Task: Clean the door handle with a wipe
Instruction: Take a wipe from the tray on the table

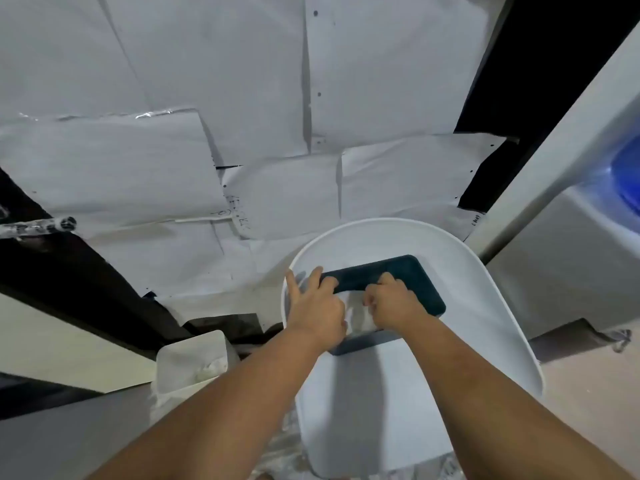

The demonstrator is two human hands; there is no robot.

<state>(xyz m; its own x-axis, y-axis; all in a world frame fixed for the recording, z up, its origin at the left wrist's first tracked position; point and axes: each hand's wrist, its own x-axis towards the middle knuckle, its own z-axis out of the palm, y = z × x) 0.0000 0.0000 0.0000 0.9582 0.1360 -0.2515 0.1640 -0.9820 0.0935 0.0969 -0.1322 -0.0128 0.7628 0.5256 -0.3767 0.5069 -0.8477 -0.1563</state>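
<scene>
Paper-covered wall [156, 81] backing a white seat-like surface [491, 306] where a wipe is being drawn from its pack.

Both hands are working at a dark teal wipe pack [412, 275] lying on that surface: the left hand [317, 308] is pressing the pack's left end, fingers spread and half open, index finger pointing clear, while the right hand [393, 303] is curling closed, apparently pinching the white wipe [356, 315] emerging between the two hands. No door handle is showing in view, so cleaning appears not yet begun. Risks as judged: the wipe is liable to tear or drag out extra sheets if pulled hard, and the pack is liable to slide or lift if the left hand eases off.
</scene>
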